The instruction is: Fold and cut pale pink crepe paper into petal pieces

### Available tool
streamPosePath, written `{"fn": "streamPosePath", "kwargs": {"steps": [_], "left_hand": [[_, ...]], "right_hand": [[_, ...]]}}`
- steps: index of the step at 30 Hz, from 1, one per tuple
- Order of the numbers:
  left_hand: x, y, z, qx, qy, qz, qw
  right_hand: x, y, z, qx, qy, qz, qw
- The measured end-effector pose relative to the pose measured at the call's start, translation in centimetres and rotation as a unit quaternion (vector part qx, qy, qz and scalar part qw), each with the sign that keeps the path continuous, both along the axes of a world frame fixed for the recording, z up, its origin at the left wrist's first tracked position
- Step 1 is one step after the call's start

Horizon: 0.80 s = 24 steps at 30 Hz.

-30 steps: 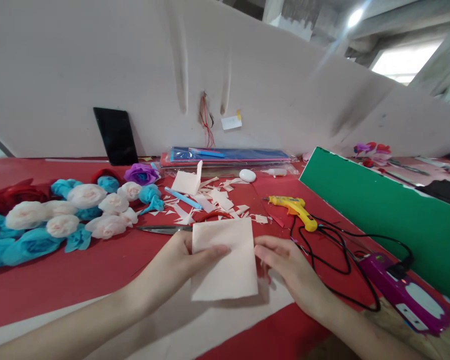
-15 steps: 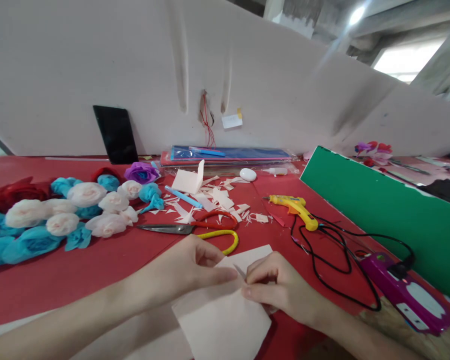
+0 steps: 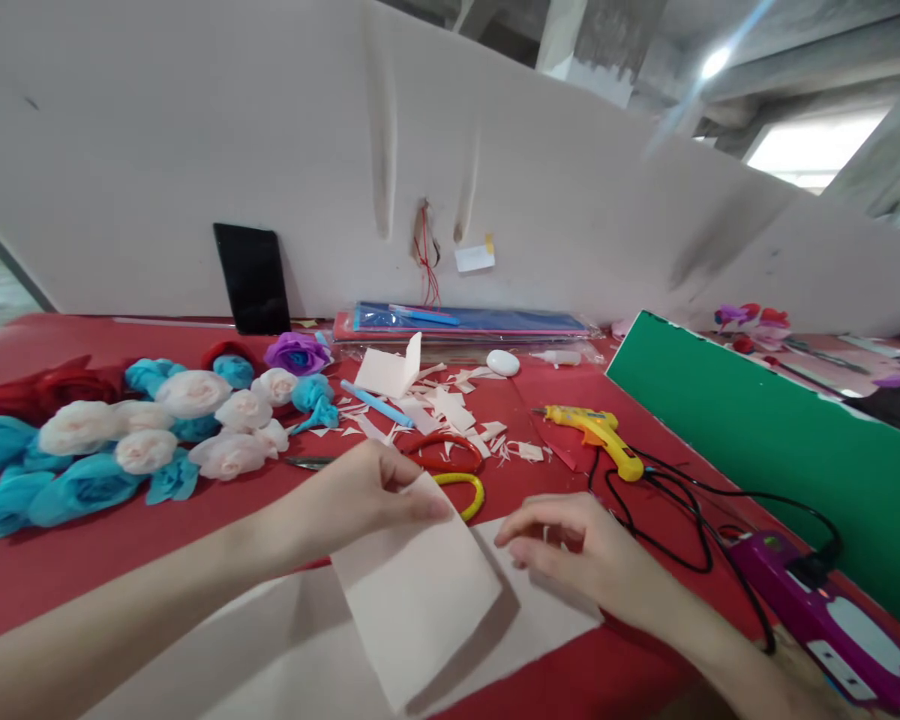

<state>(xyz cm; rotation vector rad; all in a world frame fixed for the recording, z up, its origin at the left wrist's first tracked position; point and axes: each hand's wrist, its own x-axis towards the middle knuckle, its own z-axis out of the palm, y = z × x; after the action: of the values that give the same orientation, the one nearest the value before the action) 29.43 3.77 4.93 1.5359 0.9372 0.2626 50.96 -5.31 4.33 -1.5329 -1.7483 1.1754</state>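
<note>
Pinched at its top corner by my left hand is a pale pink square of paper, tilted up in front of me. Beneath it lies a larger sheet of the same pale paper. My right hand is just right of the square, over the right part of the sheet. Its fingers are loosely curled and apart, with nothing visible between them. Beyond my left hand lie scissors with one red and one yellow handle loop. The left hand covers part of their blades.
Paper scraps and a blue pen lie ahead. White and blue fabric-like flowers are heaped at left. On the right are a yellow glue gun, its black cord, a purple power strip and a green board.
My right hand has let go of the paper and moved right. My left hand still pinches the square, whose corner now stands free. The view has shifted slightly.
</note>
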Motion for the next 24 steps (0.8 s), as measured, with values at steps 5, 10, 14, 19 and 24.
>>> {"fn": "streamPosePath", "kwargs": {"steps": [5,10,14,19,24], "left_hand": [[1.2,-1.9,-1.2,0.075,-0.018,-0.057,0.995],[2.3,0.9,-0.5,0.419,0.087,-0.045,0.903],[3.6,6.6,1.1,0.489,0.164,-0.036,0.856],[3.3,11.3,1.2,0.515,0.302,-0.036,0.801],[2.0,11.9,0.0,0.500,0.395,-0.025,0.770]], "right_hand": [[-1.7,-0.5,-1.3,-0.038,0.010,0.028,0.999],[-2.1,-0.3,-2.8,-0.067,0.037,0.022,0.997],[-1.9,-0.2,-3.2,-0.059,0.045,0.027,0.997],[-1.7,-0.4,-3.7,-0.041,0.023,0.022,0.999],[-1.4,-0.5,-4.3,-0.031,0.009,0.025,0.999]]}}
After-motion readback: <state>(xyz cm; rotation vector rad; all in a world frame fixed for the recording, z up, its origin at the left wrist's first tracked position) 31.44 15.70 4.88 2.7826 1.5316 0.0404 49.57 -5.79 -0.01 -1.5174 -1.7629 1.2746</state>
